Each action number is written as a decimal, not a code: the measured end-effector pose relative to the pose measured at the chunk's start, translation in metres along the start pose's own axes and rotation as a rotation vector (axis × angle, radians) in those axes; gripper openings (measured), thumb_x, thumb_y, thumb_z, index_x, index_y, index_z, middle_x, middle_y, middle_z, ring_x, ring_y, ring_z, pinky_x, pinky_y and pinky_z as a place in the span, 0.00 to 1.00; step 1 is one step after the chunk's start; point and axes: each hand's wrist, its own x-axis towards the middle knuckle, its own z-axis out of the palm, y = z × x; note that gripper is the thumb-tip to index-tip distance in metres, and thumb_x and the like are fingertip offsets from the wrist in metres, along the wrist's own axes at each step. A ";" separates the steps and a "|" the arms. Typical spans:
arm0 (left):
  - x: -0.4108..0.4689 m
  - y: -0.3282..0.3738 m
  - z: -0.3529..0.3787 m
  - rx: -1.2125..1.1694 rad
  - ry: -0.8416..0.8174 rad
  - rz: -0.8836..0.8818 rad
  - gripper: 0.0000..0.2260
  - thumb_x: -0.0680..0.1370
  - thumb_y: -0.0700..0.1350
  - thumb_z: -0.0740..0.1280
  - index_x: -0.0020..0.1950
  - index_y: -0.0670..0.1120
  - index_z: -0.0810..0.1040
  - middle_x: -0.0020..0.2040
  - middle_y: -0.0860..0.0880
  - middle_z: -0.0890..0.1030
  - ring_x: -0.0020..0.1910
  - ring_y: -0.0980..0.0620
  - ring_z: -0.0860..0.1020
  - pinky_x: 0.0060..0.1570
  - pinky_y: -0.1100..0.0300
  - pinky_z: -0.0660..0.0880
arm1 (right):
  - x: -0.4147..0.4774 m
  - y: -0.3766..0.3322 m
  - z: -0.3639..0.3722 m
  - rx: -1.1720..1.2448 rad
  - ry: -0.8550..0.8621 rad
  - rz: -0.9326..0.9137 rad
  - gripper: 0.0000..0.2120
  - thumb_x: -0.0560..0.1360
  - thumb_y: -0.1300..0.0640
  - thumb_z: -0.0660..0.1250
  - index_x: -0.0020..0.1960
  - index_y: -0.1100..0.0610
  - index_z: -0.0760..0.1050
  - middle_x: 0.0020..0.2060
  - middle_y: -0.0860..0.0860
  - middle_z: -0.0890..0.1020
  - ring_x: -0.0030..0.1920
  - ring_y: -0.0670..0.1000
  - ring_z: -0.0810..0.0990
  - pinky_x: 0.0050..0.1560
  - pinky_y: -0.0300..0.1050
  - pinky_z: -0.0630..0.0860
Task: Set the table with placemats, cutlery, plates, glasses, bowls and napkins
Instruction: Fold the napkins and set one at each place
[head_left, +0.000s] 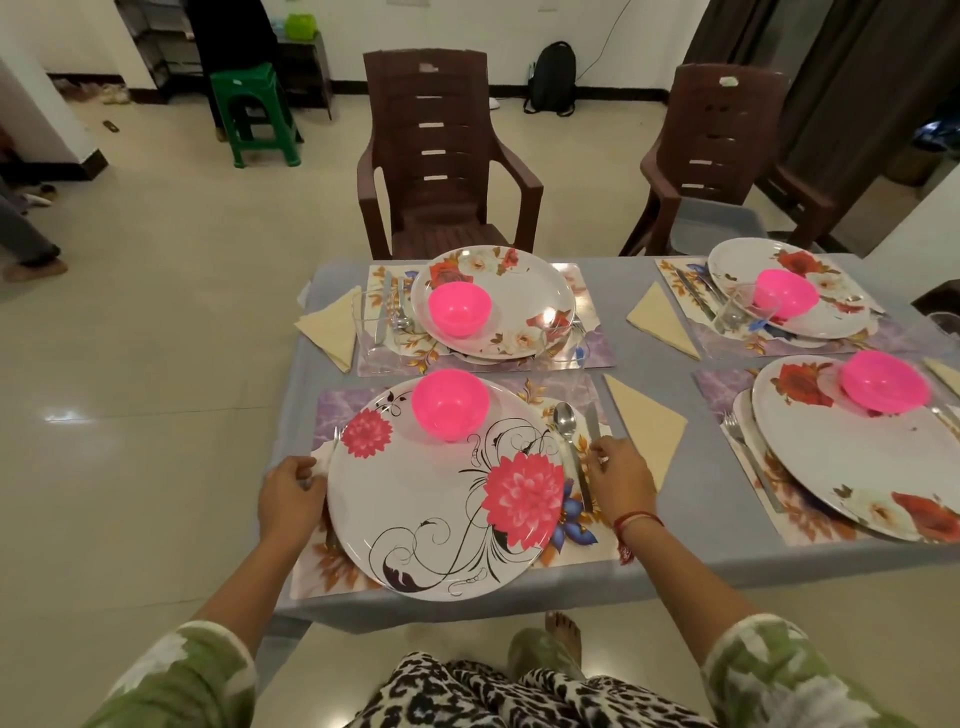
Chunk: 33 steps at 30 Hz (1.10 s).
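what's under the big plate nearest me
A floral placemat lies under the plate, showing only around its rim. The mat's middle, and anything else beneath, is covered.

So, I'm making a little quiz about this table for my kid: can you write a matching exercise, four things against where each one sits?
Things
1. nearest spoon
2. nearest pink bowl
3. nearest cream napkin
4. green stool

Places
A. on the grey tablecloth, right of the nearest placemat
B. on the floor, far left
C. on the far part of the nearest plate
D. on the nearest placemat, just right of the plate

Pairs: 1-D, 2-C, 3-A, 4-B.
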 end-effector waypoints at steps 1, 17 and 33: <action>-0.001 0.000 -0.001 -0.005 -0.003 0.004 0.12 0.76 0.38 0.66 0.59 0.39 0.76 0.55 0.40 0.79 0.49 0.44 0.77 0.49 0.52 0.73 | -0.005 -0.004 0.001 0.022 0.000 -0.025 0.09 0.78 0.56 0.62 0.53 0.60 0.76 0.46 0.55 0.77 0.43 0.51 0.73 0.44 0.40 0.70; -0.008 -0.004 -0.018 -0.088 -0.129 -0.029 0.12 0.71 0.35 0.72 0.54 0.42 0.78 0.48 0.44 0.78 0.44 0.46 0.77 0.40 0.59 0.74 | -0.030 -0.004 0.006 0.071 -0.034 -0.012 0.07 0.76 0.58 0.66 0.52 0.59 0.76 0.45 0.52 0.74 0.45 0.51 0.76 0.45 0.39 0.70; -0.054 -0.017 -0.014 -0.022 -0.131 0.098 0.12 0.69 0.37 0.73 0.51 0.45 0.80 0.37 0.53 0.79 0.36 0.58 0.76 0.36 0.68 0.70 | -0.068 -0.014 0.016 0.151 -0.087 -0.013 0.05 0.75 0.55 0.67 0.48 0.54 0.72 0.40 0.49 0.76 0.41 0.50 0.76 0.40 0.41 0.71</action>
